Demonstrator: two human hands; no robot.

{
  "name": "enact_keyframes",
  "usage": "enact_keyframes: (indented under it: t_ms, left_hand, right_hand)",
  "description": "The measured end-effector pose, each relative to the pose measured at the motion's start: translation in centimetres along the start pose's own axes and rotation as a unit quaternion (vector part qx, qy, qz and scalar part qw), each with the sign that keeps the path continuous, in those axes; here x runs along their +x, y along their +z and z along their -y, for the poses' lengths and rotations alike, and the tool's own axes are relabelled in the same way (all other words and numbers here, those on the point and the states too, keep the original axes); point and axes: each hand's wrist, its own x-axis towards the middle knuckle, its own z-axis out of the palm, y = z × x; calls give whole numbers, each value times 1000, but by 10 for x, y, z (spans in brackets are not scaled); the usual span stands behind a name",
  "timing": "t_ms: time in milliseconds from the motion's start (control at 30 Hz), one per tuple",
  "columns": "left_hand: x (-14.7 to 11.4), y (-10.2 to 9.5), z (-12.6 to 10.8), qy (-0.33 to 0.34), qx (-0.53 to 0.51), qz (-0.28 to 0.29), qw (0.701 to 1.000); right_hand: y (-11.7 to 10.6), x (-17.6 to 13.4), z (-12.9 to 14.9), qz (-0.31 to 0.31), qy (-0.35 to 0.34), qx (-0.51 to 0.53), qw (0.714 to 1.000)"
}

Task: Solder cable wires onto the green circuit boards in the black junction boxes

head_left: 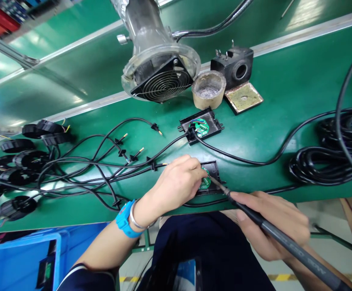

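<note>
My left hand [183,178] is closed over the left side of a shallow black plastic case [217,169]. Its fingertips press together at the green circuit board [206,184] inside; whatever they pinch is hidden. Wrapped around a soldering iron [285,241], my right hand [285,214] holds it at a slant from the right. The iron's tip points at the board's right edge, close to the left fingertips; I cannot tell whether they touch. Just beyond lies a second black case [214,121] with a green board [202,127] and black cables running in from both sides.
A fume extractor with a fan grille [165,85] hangs above. Behind the cases stand a pot of solder scraps [209,91], an iron holder [233,66] and a sponge tray [244,98]. Cables with black rings [30,161] spread left; coiled cable [318,165] lies right. A blue bin [21,246] sits below.
</note>
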Motion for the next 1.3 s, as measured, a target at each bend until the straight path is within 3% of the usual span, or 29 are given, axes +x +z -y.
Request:
enact_keyframes:
  t_ms: [300,733,1000,1167,1300]
  left_hand:
    - [1,-1,0,-10,-8,18,1000]
    - [2,0,-1,-10,11,23,1000]
    - [4,-1,-2,-3,13,12,1000]
    - [4,0,-3,2,29,6,1000]
    - [4,0,-4,-5,27,13,1000]
  right_hand:
    - [4,-1,3,2,-5,22,1000]
    - [7,-6,10,6,-40,-36,999]
    - [-20,-10,11,3,16,-46,999]
    - [-27,1,11,-47,16,-32,998]
    - [-36,26,-9,-71,-25,-75,994]
